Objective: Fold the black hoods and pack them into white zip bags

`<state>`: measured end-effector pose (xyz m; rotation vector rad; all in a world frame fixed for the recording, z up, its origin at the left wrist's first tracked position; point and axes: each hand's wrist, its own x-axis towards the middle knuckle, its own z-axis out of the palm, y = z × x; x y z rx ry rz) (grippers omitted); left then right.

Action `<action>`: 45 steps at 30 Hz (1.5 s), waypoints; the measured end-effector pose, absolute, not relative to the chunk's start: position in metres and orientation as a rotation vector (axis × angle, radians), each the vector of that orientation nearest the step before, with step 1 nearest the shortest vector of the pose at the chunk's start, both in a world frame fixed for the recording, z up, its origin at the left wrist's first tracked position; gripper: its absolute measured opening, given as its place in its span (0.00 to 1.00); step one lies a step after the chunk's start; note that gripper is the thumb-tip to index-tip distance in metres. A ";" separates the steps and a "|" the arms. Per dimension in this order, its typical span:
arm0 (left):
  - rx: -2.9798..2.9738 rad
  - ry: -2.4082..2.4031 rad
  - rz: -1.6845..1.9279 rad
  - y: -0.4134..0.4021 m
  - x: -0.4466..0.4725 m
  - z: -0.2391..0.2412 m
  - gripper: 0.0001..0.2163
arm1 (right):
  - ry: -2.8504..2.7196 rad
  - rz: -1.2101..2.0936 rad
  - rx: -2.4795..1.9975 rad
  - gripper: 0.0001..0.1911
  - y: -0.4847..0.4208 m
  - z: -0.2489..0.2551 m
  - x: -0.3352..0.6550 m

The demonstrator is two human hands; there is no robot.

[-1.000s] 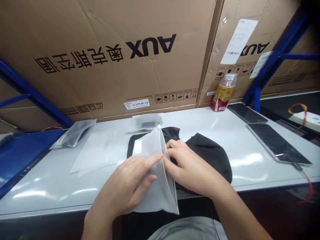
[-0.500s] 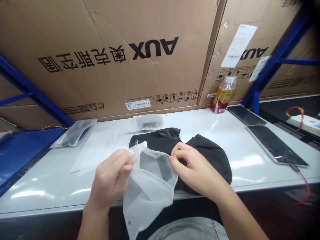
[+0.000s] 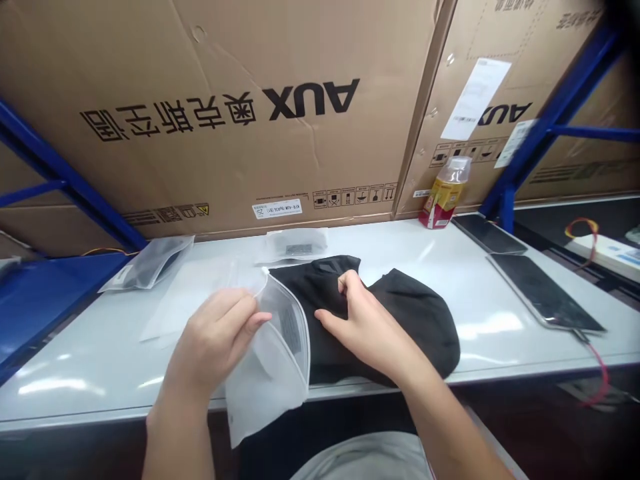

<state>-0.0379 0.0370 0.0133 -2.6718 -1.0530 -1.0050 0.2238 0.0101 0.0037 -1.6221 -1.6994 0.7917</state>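
Observation:
My left hand [image 3: 215, 340] pinches the upper edge of a frosted plastic zip bag [image 3: 273, 363], which hangs open over the table's near edge. A printed label shows through the bag's wall. To its right, my right hand [image 3: 363, 327] rests on a folded black garment [image 3: 400, 320] lying on the white table [image 3: 100, 373]. The thumb and fingers curl around a fold of the cloth near the bag's mouth.
Flat empty plastic bags [image 3: 193, 300] lie left of the garment, and two packed bags [image 3: 147, 263] [image 3: 297, 243] sit further back. A bottle [image 3: 443, 193] stands by big cardboard boxes [image 3: 225, 113]. Two dark tablets [image 3: 543, 290] lie at the right. Blue rack posts flank the table.
My hands pulled the bag's mouth open. The right hand then let go of the bag and moved onto the black garment, while the left hand drew the bag leftwards and down.

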 end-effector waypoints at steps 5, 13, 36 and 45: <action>-2.729 -1.177 -0.830 0.037 -0.022 0.006 0.17 | -1.202 1.104 -1.286 0.27 0.012 0.000 0.265; -2.727 -1.237 -0.908 0.031 0.021 -0.006 0.18 | -0.954 1.291 -1.122 0.28 -0.003 -0.010 0.268; -3.297 -1.441 -1.096 0.035 0.003 0.004 0.20 | -2.557 0.317 -1.166 0.27 -0.009 0.011 0.238; -3.259 -1.481 -0.841 0.023 0.012 0.013 0.17 | -2.485 0.217 -1.167 0.21 -0.016 0.009 0.229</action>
